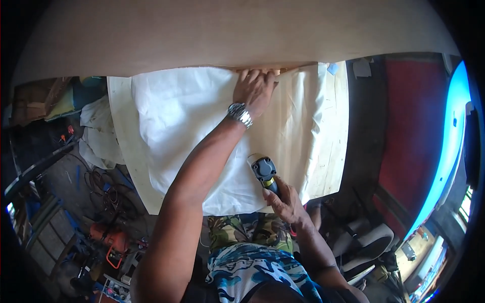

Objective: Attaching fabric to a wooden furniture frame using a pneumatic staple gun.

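Note:
My left hand, with a metal watch at the wrist, has its bent fingers gripping the top edge of a white fabric, right where it meets a large tan board. The fingertips are partly hidden there. The fabric lies creased over a pale plywood panel, with a loose fold along its right side. My right hand is closed round the handle of a black power tool with a yellow band, held over the lower middle of the fabric.
An orange machine and tangled hoses lie at lower left. Crumpled pale sheeting hangs left of the panel. A red board, a long light-blue board and a grey padded object are on the right.

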The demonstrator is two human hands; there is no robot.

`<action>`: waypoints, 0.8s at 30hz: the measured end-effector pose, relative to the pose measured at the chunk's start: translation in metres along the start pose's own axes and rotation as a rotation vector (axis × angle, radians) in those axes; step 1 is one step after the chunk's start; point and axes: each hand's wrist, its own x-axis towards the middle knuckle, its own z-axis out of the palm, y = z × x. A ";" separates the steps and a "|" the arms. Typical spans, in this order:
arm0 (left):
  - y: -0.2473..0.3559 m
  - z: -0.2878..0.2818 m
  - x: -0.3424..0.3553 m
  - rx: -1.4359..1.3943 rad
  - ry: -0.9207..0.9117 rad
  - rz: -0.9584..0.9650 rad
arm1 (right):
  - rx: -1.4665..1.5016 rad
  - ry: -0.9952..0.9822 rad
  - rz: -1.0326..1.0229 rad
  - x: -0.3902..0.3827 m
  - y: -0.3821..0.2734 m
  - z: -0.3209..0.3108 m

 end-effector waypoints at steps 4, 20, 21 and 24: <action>0.016 -0.011 -0.042 -0.134 0.004 -0.080 | -0.061 0.001 -0.018 -0.013 0.003 -0.015; -0.031 0.037 -0.004 -0.112 -0.127 -0.568 | 0.165 0.444 -0.338 0.083 -0.049 -0.040; -0.030 0.038 -0.004 -0.113 -0.142 -0.597 | 0.171 0.460 -0.334 0.095 -0.052 -0.042; -0.040 0.045 -0.012 -0.163 -0.055 -0.532 | 0.128 0.495 -0.239 0.128 -0.058 -0.044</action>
